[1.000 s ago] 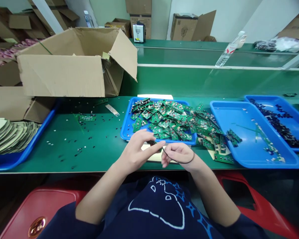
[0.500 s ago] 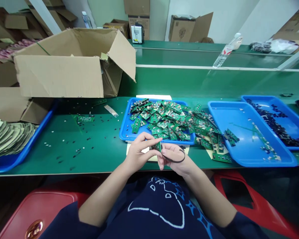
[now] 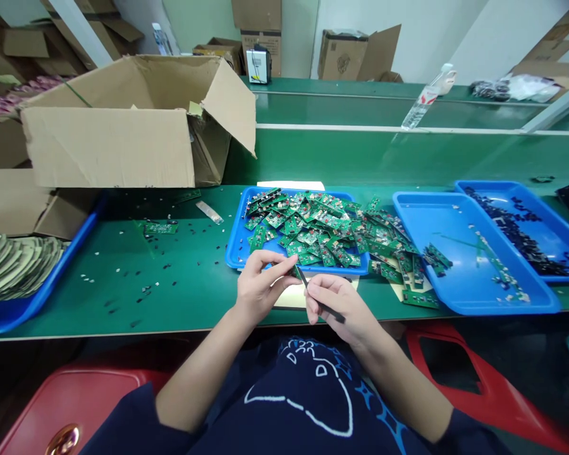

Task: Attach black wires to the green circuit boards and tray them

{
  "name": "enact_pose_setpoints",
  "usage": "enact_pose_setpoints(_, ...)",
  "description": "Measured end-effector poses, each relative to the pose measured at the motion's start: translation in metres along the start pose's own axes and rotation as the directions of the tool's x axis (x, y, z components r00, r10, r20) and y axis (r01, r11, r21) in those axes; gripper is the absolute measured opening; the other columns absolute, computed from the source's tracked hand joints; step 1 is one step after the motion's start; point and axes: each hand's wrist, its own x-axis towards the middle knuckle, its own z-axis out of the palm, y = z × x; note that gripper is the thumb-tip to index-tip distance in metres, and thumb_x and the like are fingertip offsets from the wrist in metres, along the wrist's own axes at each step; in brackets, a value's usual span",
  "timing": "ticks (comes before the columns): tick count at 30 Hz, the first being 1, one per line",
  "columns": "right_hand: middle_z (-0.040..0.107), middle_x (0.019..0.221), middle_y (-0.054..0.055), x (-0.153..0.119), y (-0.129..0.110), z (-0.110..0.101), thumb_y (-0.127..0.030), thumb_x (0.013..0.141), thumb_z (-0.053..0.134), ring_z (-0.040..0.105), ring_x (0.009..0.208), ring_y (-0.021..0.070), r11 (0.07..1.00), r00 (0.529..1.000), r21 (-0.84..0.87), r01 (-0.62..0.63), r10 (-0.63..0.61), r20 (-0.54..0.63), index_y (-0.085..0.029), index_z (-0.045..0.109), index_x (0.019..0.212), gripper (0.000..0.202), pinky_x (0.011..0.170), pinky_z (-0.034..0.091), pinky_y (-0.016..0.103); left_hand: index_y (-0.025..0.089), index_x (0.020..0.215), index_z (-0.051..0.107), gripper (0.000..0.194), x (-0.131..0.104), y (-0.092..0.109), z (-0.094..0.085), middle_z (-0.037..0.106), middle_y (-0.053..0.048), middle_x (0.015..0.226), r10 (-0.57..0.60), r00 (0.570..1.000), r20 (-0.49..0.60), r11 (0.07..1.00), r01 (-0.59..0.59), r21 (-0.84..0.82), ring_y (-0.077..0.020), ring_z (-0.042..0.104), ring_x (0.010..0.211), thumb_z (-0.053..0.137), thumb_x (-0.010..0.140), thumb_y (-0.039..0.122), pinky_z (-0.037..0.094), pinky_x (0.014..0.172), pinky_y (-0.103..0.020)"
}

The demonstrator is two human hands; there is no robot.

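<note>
My left hand pinches a small green circuit board, mostly covered by the fingers, just in front of the middle blue tray. Pinched in my right hand is a thin black strip, whose upper end reaches the board. Both hands are close together above a pale sheet at the table's front edge. A heap of green circuit boards fills the middle tray and spills over its right side.
To the right stand a blue tray with small pale parts and another with black parts. Back left is a large cardboard box. Stacked pale sheets lie far left. A bottle leans behind.
The black strip, curved in a loop before, now looks straight and slants across to the board. The board has turned and shows less of its face. My left hand has shifted slightly left.
</note>
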Motion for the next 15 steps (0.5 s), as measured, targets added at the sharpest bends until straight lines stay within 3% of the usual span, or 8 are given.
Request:
enact_pose_setpoints(7,0.055,0.043,-0.004,0.011,-0.001,-0.011,-0.037,0.064,0.075,0.052,0.036,0.0060,0.990,0.976,-0.037,-0.135,0.139,0.169,-0.014,0.055,0.055,0.032,0.037,0.032,0.015,0.035,0.117,0.058,0.046,0.005,0.002,-0.004,0.054,-0.001,0.085,-0.079,0.980,0.182,0.953,0.127,-0.274,-0.0110,0.055,0.074,0.069,0.073,0.025,0.050,0.062,-0.022)
enact_pose_setpoints(11,0.056,0.044,-0.004,0.014,0.002,-0.012,-0.038,0.065,0.075,0.053,0.037,0.0062,0.994,0.983,-0.080,-0.076,0.088,0.161,-0.014,0.055,0.057,0.033,0.038,0.034,0.015,0.034,0.114,0.061,0.044,0.002,0.003,-0.005,0.055,-0.002,0.083,-0.135,0.959,0.249,0.901,0.224,-0.372,-0.0116,0.056,0.073,0.071,0.072,0.026,0.050,0.064,-0.024)
enact_pose_setpoints(15,0.060,0.049,-0.003,0.016,0.005,-0.009,-0.038,0.069,0.071,0.057,0.042,0.0084,0.984,0.995,-0.164,0.070,-0.058,0.076,-0.016,0.056,0.070,0.027,0.044,0.043,0.018,0.032,0.112,0.063,0.041,-0.005,0.002,0.002,0.057,-0.002,0.082,-0.229,0.959,0.164,0.878,0.276,-0.390,-0.0131,0.056,0.075,0.071,0.072,0.026,0.049,0.067,-0.026)
